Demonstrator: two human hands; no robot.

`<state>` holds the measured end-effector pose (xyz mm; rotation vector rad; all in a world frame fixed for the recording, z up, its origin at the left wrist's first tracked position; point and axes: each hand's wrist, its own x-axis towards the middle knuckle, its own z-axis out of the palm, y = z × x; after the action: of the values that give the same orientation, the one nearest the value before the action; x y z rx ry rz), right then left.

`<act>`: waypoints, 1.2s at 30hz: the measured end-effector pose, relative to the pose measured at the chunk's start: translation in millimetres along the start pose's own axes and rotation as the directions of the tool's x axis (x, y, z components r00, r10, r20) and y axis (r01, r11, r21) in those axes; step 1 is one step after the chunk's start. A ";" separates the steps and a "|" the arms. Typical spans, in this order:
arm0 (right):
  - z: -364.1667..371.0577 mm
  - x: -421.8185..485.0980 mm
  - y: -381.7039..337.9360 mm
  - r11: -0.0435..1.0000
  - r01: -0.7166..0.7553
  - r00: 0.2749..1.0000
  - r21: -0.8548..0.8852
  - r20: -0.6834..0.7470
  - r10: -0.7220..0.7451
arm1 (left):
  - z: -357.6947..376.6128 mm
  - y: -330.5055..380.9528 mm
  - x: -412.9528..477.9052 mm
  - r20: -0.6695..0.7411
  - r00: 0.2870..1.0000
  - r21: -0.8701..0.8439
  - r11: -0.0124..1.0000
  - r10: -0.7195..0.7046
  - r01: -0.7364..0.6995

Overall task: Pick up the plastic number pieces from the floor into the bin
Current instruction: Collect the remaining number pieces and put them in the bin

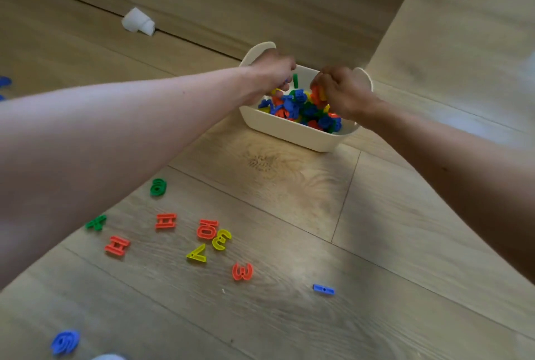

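Blue piece [65,342]: floor [289,316], 7 o'clock.
Loose pieces [207,228]: floor, 6–8 o'clock.
Bin [289,131]: 12 o'clock, heaped full.
Left hand [272,73]: curled over Bin; hold unclear.
Right hand [338,90]: clutches orange pieces [318,94] over Bin.

Number pieces [165,221] on floor [289,200]: red 3 [242,271], yellow 3 [221,239]; rest not clearly readable.

white bin [292,131]: upright, heaped with coloured pieces [301,110] | loose pieces [207,229]: scattered flat on floor [289,316]
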<state>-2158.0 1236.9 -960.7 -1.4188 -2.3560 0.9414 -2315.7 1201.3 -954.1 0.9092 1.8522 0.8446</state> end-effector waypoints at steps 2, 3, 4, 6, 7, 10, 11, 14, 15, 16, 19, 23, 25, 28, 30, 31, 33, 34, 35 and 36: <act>2.3 -0.6 1.2 0.999 -0.036 0.998 0.037 0.053 0.034 | 0.1 -3.4 2.1 -0.005 1.000 0.023 1.000 -0.019 0.019; 4.1 -1.3 2.5 0.997 -0.044 0.997 0.057 0.067 0.041 | -0.3 -4.8 2.3 0.001 1.000 0.016 1.000 -0.026 0.026; 5.4 -2.7 3.3 0.995 -0.043 0.997 0.086 0.065 0.037 | -1.2 -6.0 2.5 0.006 1.000 0.000 1.000 -0.028 0.028; 6.3 -9.5 2.2 0.987 -0.020 1.000 0.162 0.007 0.019 | -5.3 -8.5 0.6 -0.002 1.000 -0.006 1.000 -0.014 0.014; 6.4 -14.8 1.1 0.979 0.004 0.999 0.202 -0.047 0.006 | -8.5 -10.9 -1.8 -0.023 1.000 0.000 1.000 0.009 -0.009; 8.7 -45.1 -5.7 0.961 0.113 0.978 0.251 -0.198 -0.063 | -22.2 -21.8 -22.4 -0.134 0.980 0.000 0.989 0.149 -0.151; 11.6 -60.2 -8.7 0.955 0.157 0.971 0.253 -0.216 -0.103 | -28.0 -26.6 -37.4 -0.158 0.965 0.009 0.978 0.207 -0.209; 27.9 -120.4 -8.0 0.934 0.283 0.959 0.219 -0.098 -0.267 | -37.7 -54.5 -97.3 -0.112 0.925 0.109 0.930 0.363 -0.352; 34.2 -142.3 -4.6 0.929 0.322 0.945 0.181 0.003 -0.328 | -39.4 -71.2 -116.6 -0.070 0.920 0.167 0.914 0.385 -0.369; 40.3 -162.8 -0.2 0.922 0.365 0.916 0.130 0.126 -0.381 | -40.6 -89.3 -136.1 -0.022 0.921 0.231 0.898 0.389 -0.374; 60.5 -210.3 11.3 0.880 0.463 0.772 -0.104 0.535 -0.343 | -44.9 -146.7 -183.3 0.108 0.922 0.400 0.833 0.371 -0.382; 74.7 -240.9 17.0 0.712 0.494 0.735 -0.498 0.677 -0.037 | -54.6 -199.1 -202.3 0.264 0.908 0.606 0.677 0.325 -0.418; 79.5 -248.2 17.9 0.695 0.487 0.751 -0.529 0.660 -0.024 | -60.8 -213.2 -206.5 0.336 0.899 0.707 0.555 0.280 -0.438; 81.0 -249.5 19.5 0.698 0.494 0.762 -0.519 0.645 -0.060 | -65.2 -219.4 -209.8 0.390 0.892 0.776 0.439 0.230 -0.452; 81.7 -244.9 17.6 0.714 0.501 0.762 -0.488 0.640 -0.097 | -65.8 -218.5 -210.0 0.387 0.891 0.794 0.407 0.236 -0.453; 82.9 -241.1 14.8 0.735 0.498 0.763 -0.461 0.636 -0.118 | -65.0 -217.9 -210.4 0.388 0.889 0.797 0.395 0.243 -0.456; 86.1 -232.5 2.5 0.820 0.461 0.771 -0.339 0.610 -0.181 | -62.9 -217.9 -210.3 0.390 0.887 0.798 0.389 0.248 -0.460; 89.7 -228.8 -5.9 0.857 0.444 0.778 -0.260 0.587 -0.225 | -62.1 -218.4 -210.2 0.390 0.887 0.798 0.390 0.249 -0.460; 94.2 -225.7 -15.2 0.877 0.441 0.781 -0.191 0.564 -0.270 | -61.3 -218.8 -210.1 0.390 0.886 0.795 0.394 0.252 -0.462; 100.6 -223.5 -24.2 0.884 0.446 0.781 -0.142 0.545 -0.306 | -60.5 -220.0 -210.1 0.389 0.884 0.790 0.401 0.257 -0.464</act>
<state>-2113.0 997.2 -995.0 -0.7462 -3.1041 1.0015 -2352.5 902.3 -1027.9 2.0362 1.8755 -0.0968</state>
